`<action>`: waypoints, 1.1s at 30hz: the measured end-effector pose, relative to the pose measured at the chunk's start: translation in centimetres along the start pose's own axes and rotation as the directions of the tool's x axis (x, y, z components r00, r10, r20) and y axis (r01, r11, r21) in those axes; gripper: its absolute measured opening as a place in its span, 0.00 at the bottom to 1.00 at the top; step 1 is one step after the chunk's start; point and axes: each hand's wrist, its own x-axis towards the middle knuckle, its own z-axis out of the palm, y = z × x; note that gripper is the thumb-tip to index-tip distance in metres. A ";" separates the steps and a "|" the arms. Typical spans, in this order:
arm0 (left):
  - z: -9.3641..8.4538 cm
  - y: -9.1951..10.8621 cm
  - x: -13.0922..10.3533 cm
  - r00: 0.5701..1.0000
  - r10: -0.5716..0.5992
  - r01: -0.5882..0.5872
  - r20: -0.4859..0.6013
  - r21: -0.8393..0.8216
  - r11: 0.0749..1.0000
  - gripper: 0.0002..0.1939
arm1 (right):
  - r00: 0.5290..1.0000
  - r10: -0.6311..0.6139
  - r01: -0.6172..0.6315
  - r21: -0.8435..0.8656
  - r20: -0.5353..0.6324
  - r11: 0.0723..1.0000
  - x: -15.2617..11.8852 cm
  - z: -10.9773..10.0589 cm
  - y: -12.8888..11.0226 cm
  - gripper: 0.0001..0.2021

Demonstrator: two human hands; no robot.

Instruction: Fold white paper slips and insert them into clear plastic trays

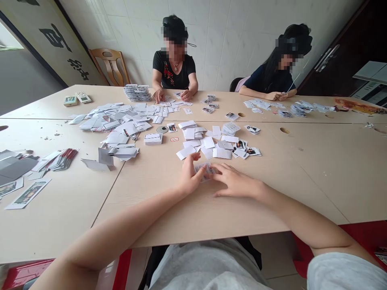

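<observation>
Between both hands (213, 177), a small packet (205, 171).

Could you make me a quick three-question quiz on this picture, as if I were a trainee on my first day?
1. True or false: the left hand and right hand are both at the same small packet.
2. The chair by the wall is made of: A) metal, B) wood, C) wicker.
3. Fill in the number: ____ people sit across the table.

Key: 1 true; 2 B; 3 two.
</observation>
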 end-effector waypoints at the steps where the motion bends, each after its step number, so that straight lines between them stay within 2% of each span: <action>1: 0.0 -0.1 0.1 1.000 -0.007 0.007 0.001 0.016 1.000 0.18 | 1.000 0.012 -0.012 -0.001 -0.010 1.000 0.0 0.3 -0.3 0.29; 6: -0.1 -0.6 0.4 0.999 -0.004 0.009 -0.044 0.108 0.994 0.16 | 0.996 0.050 -0.052 -0.028 -0.076 0.998 0.6 1.0 -0.4 0.22; 9: -1.0 -1.1 1.7 0.992 0.019 0.006 -0.129 0.186 0.983 0.16 | 0.990 0.054 -0.059 -0.040 -0.127 0.997 0.6 1.6 -0.5 0.22; 12: -2.7 -2.0 4.9 0.963 0.039 0.045 -0.266 0.302 0.952 0.16 | 0.984 0.015 -0.026 -0.057 -0.176 0.998 0.7 2.4 -0.6 0.23; 15: -4.9 -2.9 9.8 0.915 -0.051 0.234 -0.400 0.424 0.875 0.16 | 0.976 -0.015 0.000 -0.068 -0.219 0.998 1.2 3.0 -0.7 0.24; 17: -6.5 -3.2 13.1 0.915 -0.063 0.296 -0.399 0.556 0.777 0.15 | 0.971 -0.021 0.006 -0.061 -0.239 0.998 1.4 3.1 -0.8 0.21; 20: -8.2 -3.7 17.2 0.971 -0.052 0.212 -0.235 0.731 0.649 0.15 | 0.973 -0.020 0.007 -0.055 -0.232 0.998 1.4 3.0 -1.1 0.15; 23: -9.1 -4.4 19.6 0.979 -0.048 0.185 -0.197 0.767 0.615 0.22 | 0.984 -0.029 0.020 -0.054 -0.174 0.998 1.1 2.6 -1.3 0.14; 26: -9.4 -5.4 20.7 0.970 -0.114 0.241 -0.213 0.828 0.506 0.29 | 0.994 -0.076 0.072 -0.057 -0.076 0.996 1.0 2.4 -1.2 0.22; 28: -9.4 -6.1 20.9 0.950 -0.180 0.310 -0.254 0.836 0.454 0.31 | 0.993 -0.110 0.108 -0.063 -0.028 0.992 1.1 2.3 -1.0 0.26; 30: -9.5 -6.6 20.8 0.938 -0.194 0.345 -0.288 0.832 0.434 0.29 | 0.991 -0.133 0.131 -0.066 -0.015 0.989 1.2 2.4 -0.8 0.26; 33: -9.9 -6.7 20.6 0.944 -0.143 0.329 -0.296 0.830 0.451 0.21 | 0.989 -0.143 0.141 -0.057 -0.038 0.988 1.3 2.5 -0.7 0.22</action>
